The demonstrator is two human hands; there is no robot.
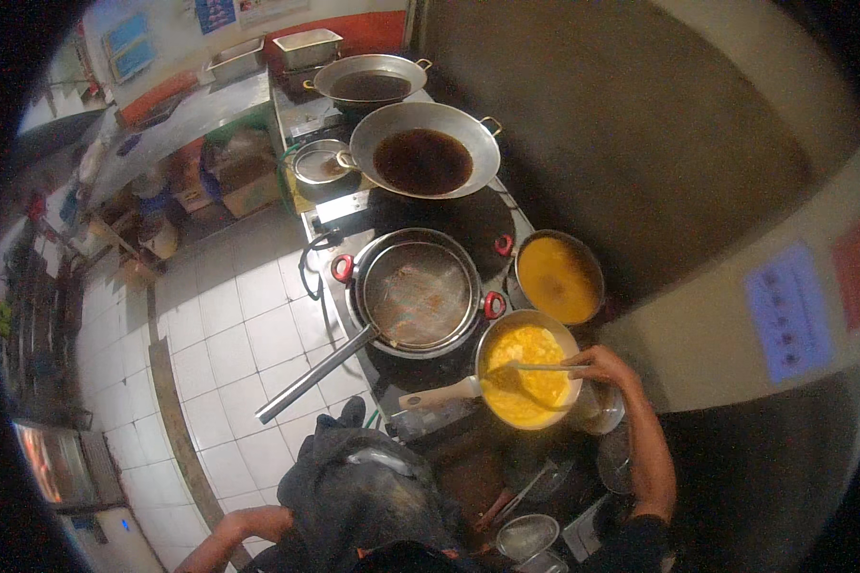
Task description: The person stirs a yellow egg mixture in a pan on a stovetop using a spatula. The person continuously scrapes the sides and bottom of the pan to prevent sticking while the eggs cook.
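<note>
My right hand [599,365] grips the handle of a spoon or spatula [537,367], whose head rests in yellow, egg-like food with paler lumps [523,401]. That food fills a light-coloured frying pan [481,351] with a pale handle [438,395] pointing left. My left forearm [247,521] shows at the lower left; the left hand itself is hidden behind dark cloth at my waist. Behind the frying pan stands a pot of orange-yellow liquid [559,278]. To the left, a round long-handled strainer [421,294] lies over a pot with red handles [358,304].
Two wide metal pans, one nearer [484,150] and one farther [373,64], hold dark liquid along the cooking counter. A small round metal dish [319,162] sits beside them. Glass-like bowls [527,537] and tongs [527,494] lie near my body. The wall rises on the right.
</note>
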